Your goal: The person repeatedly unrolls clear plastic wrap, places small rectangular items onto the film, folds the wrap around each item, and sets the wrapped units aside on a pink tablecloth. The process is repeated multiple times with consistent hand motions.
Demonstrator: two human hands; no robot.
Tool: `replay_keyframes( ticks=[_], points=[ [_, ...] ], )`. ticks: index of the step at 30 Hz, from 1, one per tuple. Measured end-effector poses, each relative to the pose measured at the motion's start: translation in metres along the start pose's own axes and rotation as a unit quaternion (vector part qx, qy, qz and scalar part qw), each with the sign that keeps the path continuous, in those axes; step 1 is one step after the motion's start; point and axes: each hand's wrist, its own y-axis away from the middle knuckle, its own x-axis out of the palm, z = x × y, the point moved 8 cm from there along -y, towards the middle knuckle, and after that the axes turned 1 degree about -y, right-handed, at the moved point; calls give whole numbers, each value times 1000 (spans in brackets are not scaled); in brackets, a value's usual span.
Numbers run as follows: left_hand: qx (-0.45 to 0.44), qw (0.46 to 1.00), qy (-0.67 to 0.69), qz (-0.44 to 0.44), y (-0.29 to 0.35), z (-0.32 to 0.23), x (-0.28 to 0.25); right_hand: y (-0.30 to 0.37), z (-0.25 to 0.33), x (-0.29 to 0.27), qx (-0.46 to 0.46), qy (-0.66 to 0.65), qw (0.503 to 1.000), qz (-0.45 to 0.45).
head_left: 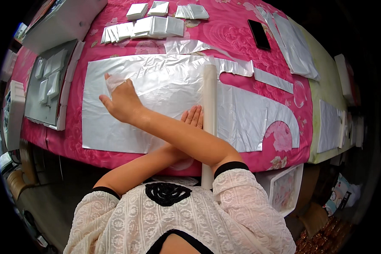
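Observation:
A silvery-white plastic film sheet (110, 127) lies spread over the table, its right part cut with curved openings. A long pale rod or tube (209, 101) lies across it, running toward my body. My forearms cross, the right over the left. My left hand (193, 116) rests flat on the sheet, fingertips beside the rod. My right hand (125, 100) is over the sheet's left part, thumb out to the side, other fingers bent around a see-through piece of thin film (115, 83). Part of my left forearm is hidden under the right one.
Folded silvery packets (156, 27) line the far side of the pink flowered tablecloth (224, 34). A black phone (258, 34) lies at far right, near more folded film (290, 46). Left stands a grey tray (31, 106) with small white packets; below right, a white bin (298, 186).

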Motion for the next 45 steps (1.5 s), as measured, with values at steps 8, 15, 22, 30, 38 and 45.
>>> replay_keyframes(
  ticks=[8, 15, 22, 30, 38, 45],
  points=[
    [-6, 999, -10, 53, 2, 0, 14, 41, 70, 108, -156, 123, 959, 201],
    [-41, 997, 50, 40, 0, 5, -3, 54, -19, -168, -145, 270, 930, -202],
    [-34, 996, 43, 66, -3, 1, -1, 95, -143, -256, 53, 439, 882, -163],
    [-38, 995, 47, 80, -1, 3, 2, 135, -163, -337, 128, 185, 874, -430],
    [-27, 996, 39, 69, -5, -4, 1, 283, -194, -440, 203, 19, 739, -642],
    [-26, 994, 61, 88, -3, 1, 0, 230, -49, -189, -12, 268, 963, -22]
  ],
)
